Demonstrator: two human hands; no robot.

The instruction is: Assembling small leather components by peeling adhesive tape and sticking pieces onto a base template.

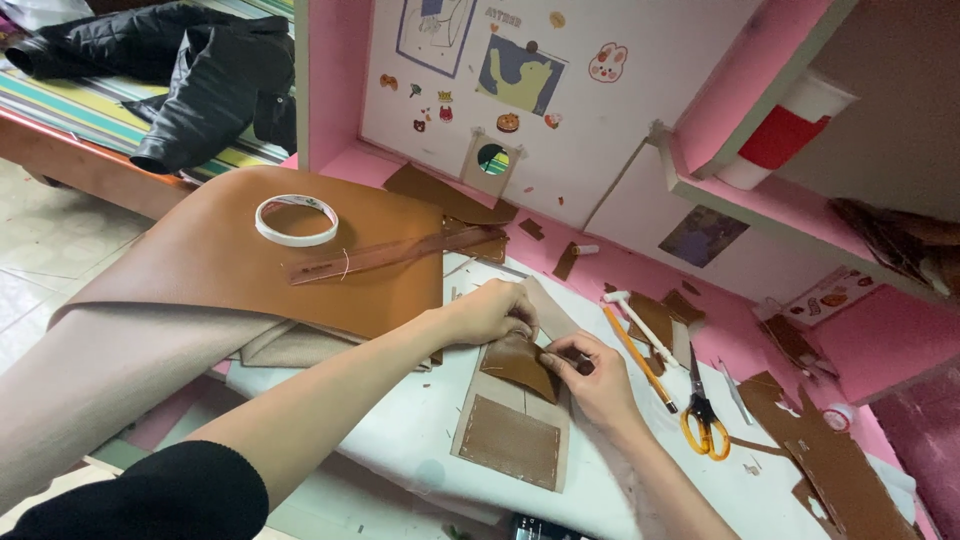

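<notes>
brown leather fills our desk: the folded leather piece [520,365] lies mid-table on the white mat [400,430], just above a stitched leather panel [512,442]. our left hand [492,312] curls over its top edge, fingers pressing down; our right hand [590,372] pinches its right edge, closed on the flap. open white mat lies toward the near edge. to the right, close by, lie a yellow pencil [640,360] and orange-handled scissors [704,412]. a tape roll [296,220] sits on the big leather sheet [250,270].

Dark object [540,527] cut off by bottom edge.
</notes>
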